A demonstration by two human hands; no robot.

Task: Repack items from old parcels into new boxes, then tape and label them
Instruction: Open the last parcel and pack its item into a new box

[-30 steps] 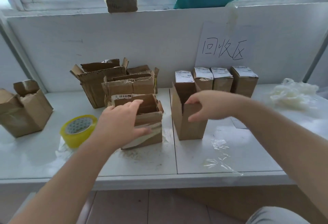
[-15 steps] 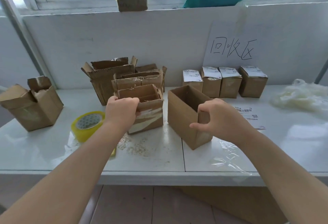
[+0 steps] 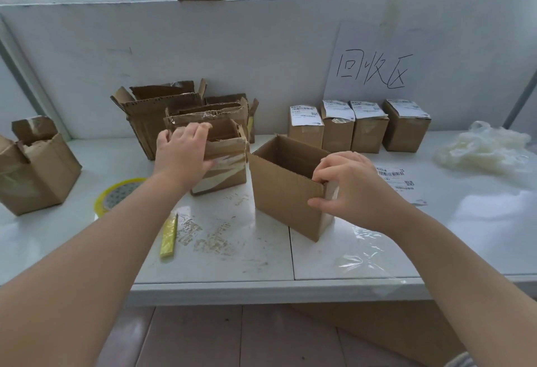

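A clean new cardboard box [image 3: 283, 189] stands open-topped at the table's middle. My right hand [image 3: 353, 189] grips its near right corner, fingers hooked over the rim and thumb on the outer wall. Just left of it stands an old, torn parcel box [image 3: 226, 163] with tape remnants. My left hand [image 3: 181, 155] holds that old box at its upper left edge, fingers curled over the rim. What lies inside either box is hidden.
Several opened old boxes [image 3: 157, 113] stand behind, another [image 3: 35, 166] at far left. A yellow tape roll [image 3: 116, 195] and yellow cutter [image 3: 168, 235] lie left of centre. Several labelled boxes [image 3: 360, 125], a loose label [image 3: 395, 177], plastic film [image 3: 363, 253] and white filler [image 3: 488, 148] sit right.
My right hand pulled the new box nearer and turned it, now gripping its near corner. My left hand moved up onto the old box's rim.
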